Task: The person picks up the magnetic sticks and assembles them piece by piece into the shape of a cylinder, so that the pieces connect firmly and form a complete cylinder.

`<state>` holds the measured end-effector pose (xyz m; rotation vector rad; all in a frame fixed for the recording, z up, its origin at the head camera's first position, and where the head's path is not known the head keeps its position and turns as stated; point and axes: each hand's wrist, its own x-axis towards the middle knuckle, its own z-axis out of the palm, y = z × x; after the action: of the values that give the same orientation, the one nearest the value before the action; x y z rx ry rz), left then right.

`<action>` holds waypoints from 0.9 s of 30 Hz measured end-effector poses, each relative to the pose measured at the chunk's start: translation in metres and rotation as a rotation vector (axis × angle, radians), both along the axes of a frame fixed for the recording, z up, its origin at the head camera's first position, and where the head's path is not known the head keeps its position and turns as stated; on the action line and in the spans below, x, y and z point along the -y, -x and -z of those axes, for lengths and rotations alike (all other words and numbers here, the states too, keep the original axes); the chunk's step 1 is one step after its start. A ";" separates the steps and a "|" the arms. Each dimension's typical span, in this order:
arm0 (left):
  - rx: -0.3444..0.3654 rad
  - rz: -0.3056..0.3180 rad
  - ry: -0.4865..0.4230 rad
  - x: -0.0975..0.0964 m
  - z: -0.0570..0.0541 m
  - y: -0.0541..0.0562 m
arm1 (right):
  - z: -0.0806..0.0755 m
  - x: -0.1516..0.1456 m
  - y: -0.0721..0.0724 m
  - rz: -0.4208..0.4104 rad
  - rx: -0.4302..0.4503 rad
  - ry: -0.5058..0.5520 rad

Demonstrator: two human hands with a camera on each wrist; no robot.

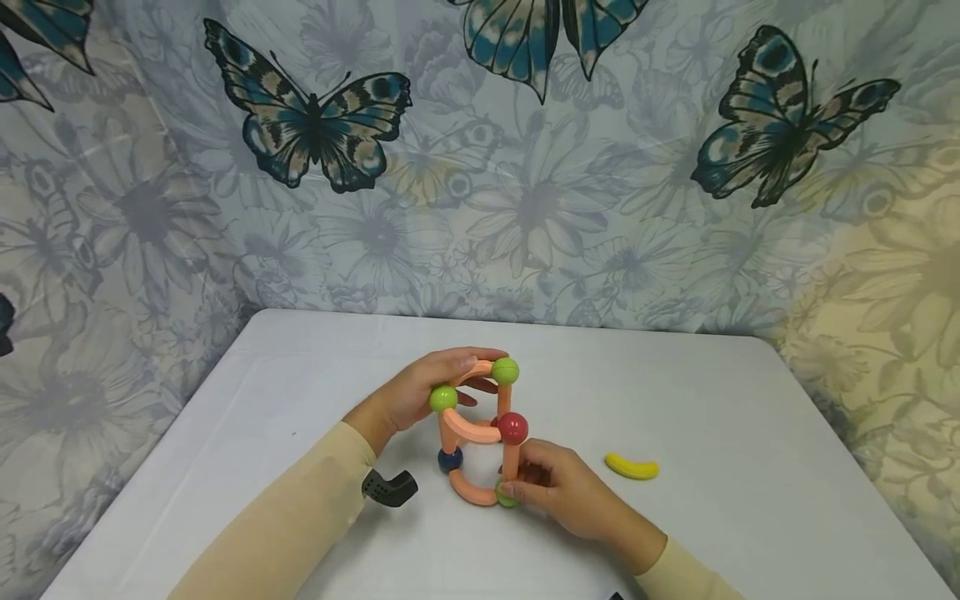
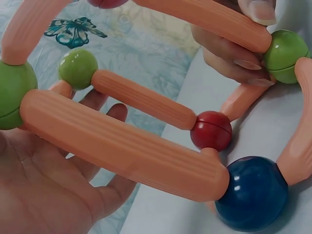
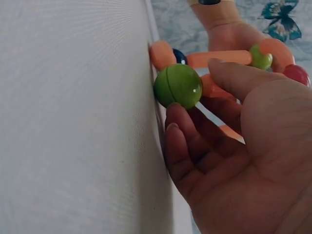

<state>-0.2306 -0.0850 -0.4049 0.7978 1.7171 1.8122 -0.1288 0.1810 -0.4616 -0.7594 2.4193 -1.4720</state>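
A toy frame of orange rods point(image 1: 472, 428) and coloured balls stands upright on the white table. Green balls point(image 1: 506, 371) sit at its top, with a red ball point(image 1: 513, 428) and a dark blue ball point(image 1: 450, 460) lower down. My left hand point(image 1: 427, 385) holds the frame's upper back, its thumb on the curved top rod and its fingers reaching behind. At the lower right corner, my right hand point(image 1: 558, 485) pinches an upright rod beside the bottom green ball point(image 3: 178, 86). Its fingertips touch that ball in the right wrist view.
A yellow curved piece point(image 1: 632, 467) lies on the table point(image 1: 712, 400) to the right of my right hand. By the left sleeve is a black wrist device point(image 1: 390, 488). Behind the table hangs a butterfly-patterned cloth point(image 1: 540, 217).
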 end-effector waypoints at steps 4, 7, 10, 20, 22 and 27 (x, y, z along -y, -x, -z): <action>-0.001 -0.025 -0.013 0.004 0.001 0.000 | -0.007 -0.003 -0.002 0.018 -0.034 -0.014; 0.006 -0.028 -0.032 0.007 0.001 -0.002 | -0.016 -0.012 -0.003 0.055 -0.063 -0.035; 0.013 -0.025 -0.038 0.009 0.001 -0.004 | -0.023 -0.025 -0.003 0.109 -0.098 -0.045; -0.053 -0.031 -0.033 0.015 0.008 -0.012 | -0.024 -0.091 -0.001 0.297 -0.273 -0.165; -0.049 -0.036 -0.036 0.015 0.008 -0.014 | -0.022 -0.104 0.000 0.311 -0.265 -0.262; -0.038 -0.063 -0.055 0.013 0.008 -0.019 | -0.018 -0.123 0.003 0.262 -0.139 -0.404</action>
<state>-0.2116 -0.0984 -0.4128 0.8144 1.7415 1.9049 -0.1317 0.3045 -0.4434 -0.4815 2.8808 -0.9721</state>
